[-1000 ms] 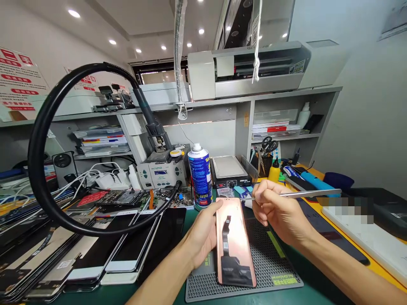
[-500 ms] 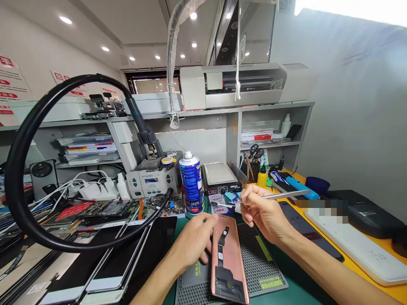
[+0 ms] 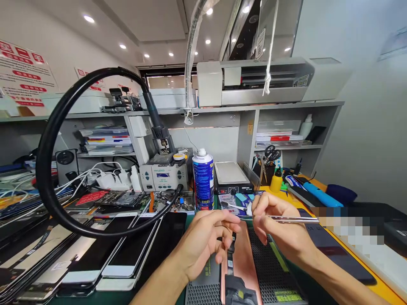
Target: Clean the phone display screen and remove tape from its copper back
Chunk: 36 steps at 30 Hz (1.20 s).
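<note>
A rose-gold phone panel point(image 3: 246, 250) with a black flex cable along it lies on a dark perforated mat point(image 3: 270, 271). Over its upper left part is my left hand point(image 3: 206, 241), its fingers curled and spread, close to the tip of a thin metal tool. That tool point(image 3: 294, 219) is pinched in my right hand point(image 3: 276, 218), just above and right of the panel. Whether my left fingertips touch the tool or hold something small cannot be made out.
A blue spray can point(image 3: 203, 180) stands behind my left hand. Phones and screens point(image 3: 127, 254) lie at left under a black looped hose point(image 3: 44, 182). A dark phone point(image 3: 337, 254) lies at right. Behind are a soldering station point(image 3: 163, 176) and a hot plate point(image 3: 230, 176).
My left hand has lifted off the panel's upper edge and turned, fingers now raised near the tool. My right hand has lowered the tool to nearly level. The whole view has shifted.
</note>
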Each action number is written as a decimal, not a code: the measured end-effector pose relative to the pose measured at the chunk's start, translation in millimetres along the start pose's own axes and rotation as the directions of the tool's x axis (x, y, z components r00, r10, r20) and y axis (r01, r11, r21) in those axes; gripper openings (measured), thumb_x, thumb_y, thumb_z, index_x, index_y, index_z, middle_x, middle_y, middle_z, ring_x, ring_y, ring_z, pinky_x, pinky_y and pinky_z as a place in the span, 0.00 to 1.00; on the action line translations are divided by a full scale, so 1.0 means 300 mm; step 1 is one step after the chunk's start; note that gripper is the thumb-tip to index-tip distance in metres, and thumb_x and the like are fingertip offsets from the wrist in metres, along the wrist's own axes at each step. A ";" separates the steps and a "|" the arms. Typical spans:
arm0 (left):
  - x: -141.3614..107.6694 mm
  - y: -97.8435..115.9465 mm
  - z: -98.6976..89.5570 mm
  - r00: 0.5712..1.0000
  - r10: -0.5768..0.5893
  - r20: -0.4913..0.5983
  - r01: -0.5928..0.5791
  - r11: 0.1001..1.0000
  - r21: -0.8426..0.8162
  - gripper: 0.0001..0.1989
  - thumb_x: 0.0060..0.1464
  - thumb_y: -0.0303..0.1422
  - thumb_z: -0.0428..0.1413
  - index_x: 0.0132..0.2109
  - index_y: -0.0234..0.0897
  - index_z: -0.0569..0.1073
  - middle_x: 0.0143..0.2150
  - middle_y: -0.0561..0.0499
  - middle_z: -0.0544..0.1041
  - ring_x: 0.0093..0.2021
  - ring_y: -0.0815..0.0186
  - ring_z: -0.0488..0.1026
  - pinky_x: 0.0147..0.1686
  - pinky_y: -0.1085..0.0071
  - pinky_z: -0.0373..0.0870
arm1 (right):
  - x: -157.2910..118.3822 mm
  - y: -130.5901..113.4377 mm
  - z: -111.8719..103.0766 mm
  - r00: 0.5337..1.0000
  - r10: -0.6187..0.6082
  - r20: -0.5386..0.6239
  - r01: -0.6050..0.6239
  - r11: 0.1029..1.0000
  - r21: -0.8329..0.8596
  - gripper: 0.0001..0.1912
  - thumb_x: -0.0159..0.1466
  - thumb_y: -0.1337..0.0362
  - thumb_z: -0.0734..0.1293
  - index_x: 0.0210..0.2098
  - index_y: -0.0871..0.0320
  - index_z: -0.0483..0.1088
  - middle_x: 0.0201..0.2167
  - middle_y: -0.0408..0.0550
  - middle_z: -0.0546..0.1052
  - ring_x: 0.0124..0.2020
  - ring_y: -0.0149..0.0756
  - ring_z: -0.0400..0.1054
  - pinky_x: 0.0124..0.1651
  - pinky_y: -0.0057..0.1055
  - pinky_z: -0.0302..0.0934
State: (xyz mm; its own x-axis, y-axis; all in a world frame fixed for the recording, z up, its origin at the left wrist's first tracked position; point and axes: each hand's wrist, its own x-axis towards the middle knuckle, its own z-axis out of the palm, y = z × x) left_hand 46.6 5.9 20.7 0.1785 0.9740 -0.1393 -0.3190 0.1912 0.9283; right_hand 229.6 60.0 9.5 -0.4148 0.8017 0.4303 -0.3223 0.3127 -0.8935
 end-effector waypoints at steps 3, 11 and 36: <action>-0.004 0.004 0.002 1.000 0.010 0.024 -0.009 0.999 -0.049 0.15 0.58 0.39 0.54 0.40 0.30 0.78 0.36 0.46 0.74 0.24 0.73 0.65 0.12 0.80 0.60 | -0.009 0.003 0.002 1.000 -0.011 0.025 0.013 0.999 -0.046 0.08 0.61 0.67 0.70 0.28 0.57 0.66 0.27 0.37 0.67 0.16 0.23 0.61 0.19 0.24 0.55; -0.024 0.012 0.007 1.000 0.006 0.015 -0.006 1.000 0.007 0.10 0.54 0.36 0.59 0.34 0.31 0.77 0.32 0.48 0.74 0.23 0.74 0.64 0.12 0.82 0.59 | -0.013 -0.010 0.013 0.999 0.010 0.039 -0.003 0.986 -0.168 0.08 0.62 0.65 0.70 0.28 0.56 0.67 0.26 0.39 0.66 0.19 0.25 0.60 0.21 0.25 0.57; 0.002 0.013 -0.036 0.993 0.111 -0.031 -0.109 0.993 0.053 0.10 0.50 0.34 0.63 0.29 0.33 0.73 0.28 0.52 0.70 0.22 0.76 0.62 0.14 0.81 0.55 | 0.003 -0.020 0.014 1.000 -0.003 -0.004 0.002 0.991 -0.131 0.09 0.58 0.65 0.72 0.29 0.56 0.66 0.26 0.38 0.67 0.16 0.25 0.61 0.19 0.25 0.56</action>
State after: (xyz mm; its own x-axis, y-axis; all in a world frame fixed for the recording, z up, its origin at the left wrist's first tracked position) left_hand 35.6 8.6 20.5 0.1128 0.9925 -0.0461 -0.2870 0.0770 0.9548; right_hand 227.7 56.6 15.8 -0.4109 0.8028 0.4322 -0.2093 0.3783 -0.9017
